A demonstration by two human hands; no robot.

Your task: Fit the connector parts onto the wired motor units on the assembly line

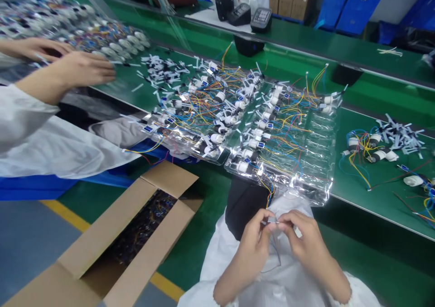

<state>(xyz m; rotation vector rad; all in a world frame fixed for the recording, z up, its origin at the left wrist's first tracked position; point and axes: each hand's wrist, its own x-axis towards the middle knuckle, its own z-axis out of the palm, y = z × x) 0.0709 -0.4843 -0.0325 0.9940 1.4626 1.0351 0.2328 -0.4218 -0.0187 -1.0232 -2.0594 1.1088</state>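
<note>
A small grey part (272,219) sits between the person's two hands, held over the lap just in front of the bench edge. It looks flat, pale and roughly squarish with a dull sheen; the fingertips cover its ends, and any markings are too small to read. Yellow and orange wires (270,197) run from the tray's near edge down to the fingers, and a thin dark lead (279,258) loops below it against the white clothing.

The left hand (255,240) has its thumb and forefinger almost closed, pinching the part's left side. The right hand (303,234) brings its thumb and forefinger together at the right edge, pinching there too, its other fingers curled.

Beyond the hands, a clear plastic tray (319,149) lies on the green bench (356,203), carrying white-and-black cylindrical pieces (255,144) with blue-marked tags and coloured wires. Off to the left, a co-worker's hand (86,69) reaches over the bench, and an open cardboard box (112,234) stands below.
</note>
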